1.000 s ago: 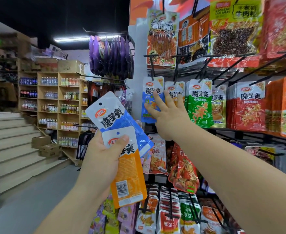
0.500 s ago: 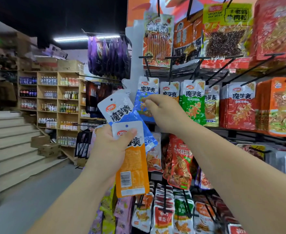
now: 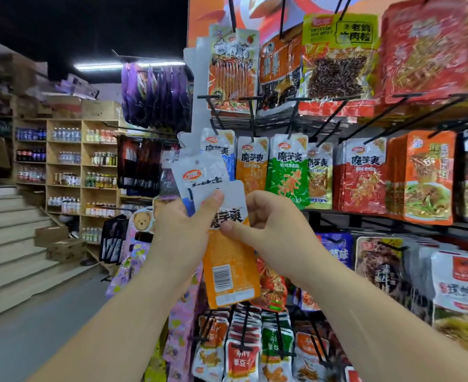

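Note:
My left hand [image 3: 181, 232] holds two snack packets in front of a hanging snack rack: an orange packet [image 3: 228, 266] in front, with my thumb pressed on its white top, and a blue packet [image 3: 199, 176] behind it, of which mostly the white top shows. My right hand [image 3: 268, 224] pinches the orange packet's right edge between thumb and fingers. Right behind my hands hang a row of the same brand: a blue packet [image 3: 221, 150], orange packets [image 3: 252, 166] and green packets [image 3: 289, 172] on black hooks.
Black metal hooks [image 3: 332, 117] jut out from the rack, loaded with red packets [image 3: 361, 183] and lower rows of packets [image 3: 243, 354]. Purple bags [image 3: 155, 97] hang to the left. Wooden shelves of bottles [image 3: 67, 166], cardboard boxes [image 3: 61, 244] and grey steps [image 3: 6, 244] lie to the left.
My right hand left the hanging packets on the rack and came down to pinch the orange packet held in my left hand. My left hand moved right and a little lower.

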A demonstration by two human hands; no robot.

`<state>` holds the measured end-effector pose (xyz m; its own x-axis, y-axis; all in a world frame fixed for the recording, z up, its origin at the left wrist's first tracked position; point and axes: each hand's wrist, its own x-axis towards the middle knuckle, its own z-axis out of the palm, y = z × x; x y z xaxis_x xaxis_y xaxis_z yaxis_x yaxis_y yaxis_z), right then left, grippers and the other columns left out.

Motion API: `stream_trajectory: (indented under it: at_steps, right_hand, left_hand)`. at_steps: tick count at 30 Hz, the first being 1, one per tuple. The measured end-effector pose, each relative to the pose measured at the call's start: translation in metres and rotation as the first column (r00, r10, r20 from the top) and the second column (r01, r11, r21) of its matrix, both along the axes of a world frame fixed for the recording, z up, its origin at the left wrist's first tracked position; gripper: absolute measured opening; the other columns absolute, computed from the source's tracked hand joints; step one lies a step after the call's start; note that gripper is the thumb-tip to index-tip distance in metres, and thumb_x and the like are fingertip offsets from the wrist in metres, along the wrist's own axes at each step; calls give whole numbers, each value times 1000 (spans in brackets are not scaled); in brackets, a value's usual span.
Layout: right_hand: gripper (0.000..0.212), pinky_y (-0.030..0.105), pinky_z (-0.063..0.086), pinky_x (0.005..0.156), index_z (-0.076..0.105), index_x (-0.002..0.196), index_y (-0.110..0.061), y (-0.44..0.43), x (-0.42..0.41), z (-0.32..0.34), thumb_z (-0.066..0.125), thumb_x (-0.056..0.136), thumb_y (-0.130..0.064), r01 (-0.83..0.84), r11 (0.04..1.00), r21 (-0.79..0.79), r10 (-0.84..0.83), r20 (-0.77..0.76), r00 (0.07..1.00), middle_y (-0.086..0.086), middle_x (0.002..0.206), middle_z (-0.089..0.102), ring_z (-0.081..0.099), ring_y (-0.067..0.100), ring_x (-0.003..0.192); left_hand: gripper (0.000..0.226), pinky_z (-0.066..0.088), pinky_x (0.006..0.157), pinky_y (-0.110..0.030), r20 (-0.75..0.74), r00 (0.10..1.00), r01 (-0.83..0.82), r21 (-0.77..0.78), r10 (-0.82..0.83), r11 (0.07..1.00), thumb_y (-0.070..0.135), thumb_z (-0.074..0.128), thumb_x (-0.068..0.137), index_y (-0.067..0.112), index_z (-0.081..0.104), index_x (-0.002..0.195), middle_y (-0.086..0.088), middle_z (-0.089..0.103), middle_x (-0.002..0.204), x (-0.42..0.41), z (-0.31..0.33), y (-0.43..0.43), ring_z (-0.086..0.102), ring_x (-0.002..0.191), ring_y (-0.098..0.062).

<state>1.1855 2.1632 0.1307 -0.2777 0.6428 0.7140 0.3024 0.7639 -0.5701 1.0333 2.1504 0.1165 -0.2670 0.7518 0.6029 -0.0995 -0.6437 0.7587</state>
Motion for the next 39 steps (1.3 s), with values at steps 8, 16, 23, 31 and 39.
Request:
stream_trajectory:
  at_steps: [8, 16, 23, 31, 39]
  right_hand:
    - [20, 36, 59, 79, 69, 111, -29, 0, 18, 5, 63, 100, -13, -96, 979, -179, 27, -354, 935, -7, 101, 78, 73, 10, 87]
    - [21, 42, 47, 73, 50, 90, -10, 6, 19, 24, 64, 98, -23, -129, 971, -201, 43, -387, 921, 7, 83, 45, 45, 21, 76]
    - [38, 29, 45, 62, 56, 123, -21, 19, 24, 63, 54, 102, -53, 86, 977, -193, -159, -402, 902, -2, 97, 61, 57, 8, 77]
    - [38, 43, 42, 59, 58, 105, 3, 49, 1, 104, 57, 104, -34, 230, 973, 11, -214, -320, 923, 17, 88, 60, 54, 30, 69]
    - [45, 32, 22, 58, 31, 67, -19, 75, -17, 125, 56, 105, -23, 294, 955, 40, -268, -303, 914, 0, 63, 25, 24, 19, 57]
  left_hand:
    - [22, 57, 80, -58, -31, 993, -111, -26, 110, 993, 27, 64, 102, 23, 75, 83, -4, 79, 91, -4, -6, 1, 73, 91, -41]
    - [44, 58, 76, -68, -125, 985, -120, 1, 119, 993, 53, 71, 79, 14, 68, 99, -26, 69, 98, -1, 12, -2, 65, 79, -42]
    - [19, 60, 73, -67, -139, 956, -247, 90, 258, 965, 15, 65, 98, 31, 70, 88, -5, 78, 92, -17, 26, 14, 75, 87, -39]
    - [19, 59, 81, -60, -235, 941, -221, 115, 243, 968, 20, 59, 99, 36, 69, 98, -6, 77, 97, -23, 14, 38, 71, 96, -42]
    - [20, 53, 76, -38, -165, 971, -166, 69, 176, 984, 16, 57, 105, 32, 61, 94, 22, 71, 75, -35, -7, 53, 65, 75, -3]
